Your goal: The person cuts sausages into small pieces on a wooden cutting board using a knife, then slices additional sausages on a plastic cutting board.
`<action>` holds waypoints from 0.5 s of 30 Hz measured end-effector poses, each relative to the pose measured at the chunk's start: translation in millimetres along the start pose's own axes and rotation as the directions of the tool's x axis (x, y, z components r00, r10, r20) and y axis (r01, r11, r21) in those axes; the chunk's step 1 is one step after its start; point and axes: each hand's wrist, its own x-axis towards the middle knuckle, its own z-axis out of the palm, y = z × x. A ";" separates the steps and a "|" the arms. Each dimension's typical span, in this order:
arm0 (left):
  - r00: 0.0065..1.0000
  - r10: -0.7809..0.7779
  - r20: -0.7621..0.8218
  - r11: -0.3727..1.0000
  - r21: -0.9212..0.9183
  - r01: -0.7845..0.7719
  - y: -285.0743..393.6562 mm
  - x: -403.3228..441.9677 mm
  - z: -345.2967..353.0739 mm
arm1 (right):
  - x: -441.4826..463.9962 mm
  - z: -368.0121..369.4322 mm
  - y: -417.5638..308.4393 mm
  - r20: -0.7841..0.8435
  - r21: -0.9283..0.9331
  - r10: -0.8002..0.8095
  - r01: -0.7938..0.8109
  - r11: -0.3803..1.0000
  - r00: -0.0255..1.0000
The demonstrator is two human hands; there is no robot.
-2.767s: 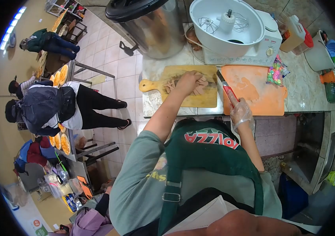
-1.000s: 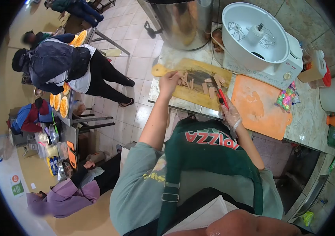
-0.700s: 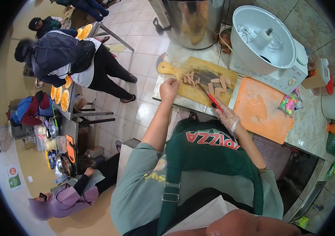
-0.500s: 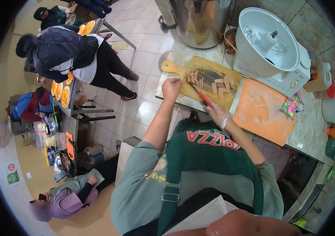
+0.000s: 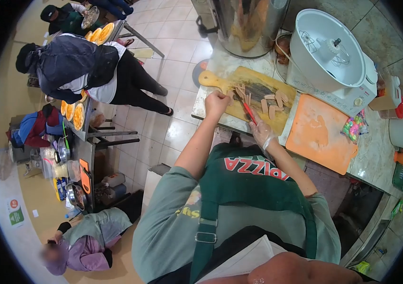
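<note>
My right hand [image 5: 262,131], in a clear plastic glove, is closed around the red handle of a knife [image 5: 249,112]. Its blade points up and left toward thin strips of sausage [image 5: 241,91] on a worn yellow wooden cutting board [image 5: 284,124]. My left hand [image 5: 217,102] is closed at the board's left edge, beside the blade and the strips. What its fingers pinch, if anything, is hidden. Several longer flat sausage pieces [image 5: 272,107] lie on the right half of the board.
An orange cutting board [image 5: 322,137] lies to the right, beside a bag of colourful sweets [image 5: 354,127]. Behind stand a white stand mixer [image 5: 327,52] and a large metal container [image 5: 246,28]. At left, a person in black [image 5: 78,66] bends over a table with pizzas [image 5: 79,116].
The knife blade and my left hand have shifted slightly relative to the strips. The view has moved a little. At lower left, the seated person has turned, and a bowl shows at upper left.
</note>
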 end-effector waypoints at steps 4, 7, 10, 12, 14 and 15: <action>0.997 -0.040 0.069 0.994 -0.097 0.047 -2.4 1.5 -2.2 | -3.1 8.4 -3.6 -0.002 -0.090 0.007 -0.007 0.996 1.000; 0.996 -0.039 0.077 0.949 -0.309 0.061 1.6 -1.5 1.4 | -3.8 13.8 -11.5 0.051 -0.159 0.117 -0.107 0.981 0.992; 0.995 -0.062 0.078 0.928 -0.362 0.087 8.5 -5.1 -1.7 | -3.7 26.7 -4.8 0.022 -0.258 0.140 -0.130 0.957 0.990; 0.992 -0.078 0.103 0.916 -0.385 0.112 10.1 -5.9 -4.3 | -3.3 28.2 -7.7 0.027 -0.324 0.172 -0.154 0.933 0.985; 0.990 -0.080 0.113 0.910 -0.398 0.119 7.2 -3.9 -1.1 | -4.3 25.1 -11.6 0.017 -0.350 0.170 -0.153 0.924 0.985; 0.989 -0.081 0.121 0.903 -0.411 0.125 6.2 -2.4 0.2 | -4.5 23.7 -13.4 0.006 -0.376 0.164 -0.150 0.914 0.986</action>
